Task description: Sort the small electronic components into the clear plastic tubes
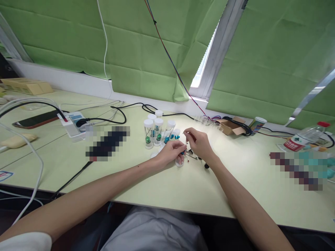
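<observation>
My left hand (170,153) is closed in a pinch on a small blue part (182,152), mostly hidden by the fingers. Just right of it, my right hand (198,142) pinches a tiny thin metal piece (186,143) above the blue part; its exact kind is too small to tell. Under the left fingertips sits a clear round cap (179,163). Small black parts (207,166) and thin rods lie beneath the right hand. Behind my left hand, clear tubes with white lids (149,134) stand upright, holding green and blue ball-shaped pieces. Loose blue pieces (177,136) lie beside them.
A power strip (72,123) with cables and a phone (39,119) lie at the left. Along the back are clear cups (205,120), an open cardboard box (231,126) and a can (258,124). A water bottle (305,137) is at the right. Wires hang down the green blind.
</observation>
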Demonstrator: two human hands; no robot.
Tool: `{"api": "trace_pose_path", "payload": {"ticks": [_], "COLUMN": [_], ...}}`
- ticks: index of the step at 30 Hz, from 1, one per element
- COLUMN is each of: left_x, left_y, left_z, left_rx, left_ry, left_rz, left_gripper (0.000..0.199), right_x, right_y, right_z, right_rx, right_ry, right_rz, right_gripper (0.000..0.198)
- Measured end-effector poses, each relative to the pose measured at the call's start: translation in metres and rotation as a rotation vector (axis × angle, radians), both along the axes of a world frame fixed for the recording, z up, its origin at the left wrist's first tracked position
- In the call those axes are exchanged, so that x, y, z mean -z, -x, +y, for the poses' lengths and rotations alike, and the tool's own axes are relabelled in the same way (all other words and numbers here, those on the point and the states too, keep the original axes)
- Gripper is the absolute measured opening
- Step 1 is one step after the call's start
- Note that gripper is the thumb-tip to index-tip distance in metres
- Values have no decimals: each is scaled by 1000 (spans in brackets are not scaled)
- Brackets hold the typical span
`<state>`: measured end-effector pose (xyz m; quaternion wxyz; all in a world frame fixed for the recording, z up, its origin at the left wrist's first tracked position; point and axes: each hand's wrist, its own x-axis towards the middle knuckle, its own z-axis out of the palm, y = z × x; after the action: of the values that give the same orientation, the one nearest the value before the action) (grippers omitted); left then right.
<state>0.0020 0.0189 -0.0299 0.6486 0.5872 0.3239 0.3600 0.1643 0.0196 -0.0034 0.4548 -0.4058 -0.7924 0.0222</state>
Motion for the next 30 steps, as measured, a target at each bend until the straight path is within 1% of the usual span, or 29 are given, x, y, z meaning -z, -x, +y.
{"api": "trace_pose_path", "payload": {"ticks": [8, 13, 19, 26, 30], "left_x": [2, 1, 0, -1, -1], "left_y": [0, 0, 0, 0, 0], "left_z": [2, 1, 0, -1, 0], "left_rx": [2, 3, 1, -7, -9], "left_ry": [-11, -18, -5, 45, 44], "left_rz": [5, 17, 19, -20, -35], "left_gripper": [28, 26, 27, 25, 25], "right_x": [0, 0, -1, 2, 3], "right_y": [0, 0, 0, 1, 2], "right_z": [0, 0, 0, 2, 3], "right_rx": [2, 4, 8, 6, 2], "right_ry": [3, 6, 16, -9, -6], "right_rz": [-13, -16, -13, -5, 2], "right_gripper": [15, 15, 16, 17, 16]}}
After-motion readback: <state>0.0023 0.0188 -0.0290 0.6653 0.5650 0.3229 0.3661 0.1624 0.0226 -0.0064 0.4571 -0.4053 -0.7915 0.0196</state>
